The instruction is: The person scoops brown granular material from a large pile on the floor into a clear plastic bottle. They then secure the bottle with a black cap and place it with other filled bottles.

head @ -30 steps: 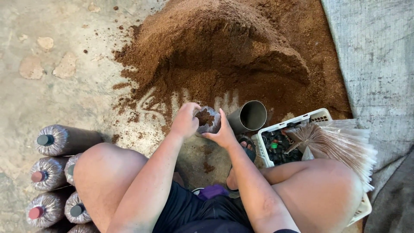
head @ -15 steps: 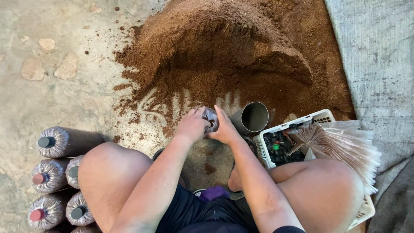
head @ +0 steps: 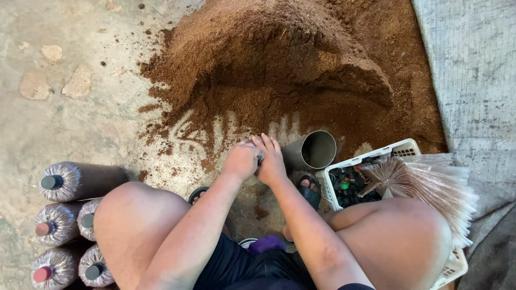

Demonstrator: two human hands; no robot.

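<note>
while the person is squatting low with both knees spread, the left hand (head: 242,160) and the right hand (head: 271,161) are pressing together just in front of the knees, fingers curled shut around a small bag of brown substrate (head: 260,159) that is now almost wholly hidden between them. a second ago the bag's open, soil-filled mouth was showing between the hands; half a second ago it was already narrowing; now only a dark sliver is peeking out where the fingers meet, so the neck is being squeezed closed and the filling of this bag is looking finished. the hands have also drifted slightly nearer the body.

just right of the right hand, a grey metal tube (head: 310,151) is lying on its side with its mouth facing the camera, untouched. beside it a white plastic basket (head: 400,149) is holding dark caps and a sheaf of clear bags (head: 430,182). at the lower left, filled bags with coloured caps (head: 67,182) are lying stacked. beyond the hands, finger-raked streaks are leading into the big brown substrate heap (head: 290,59) on the concrete floor (head: 64,107).
</note>
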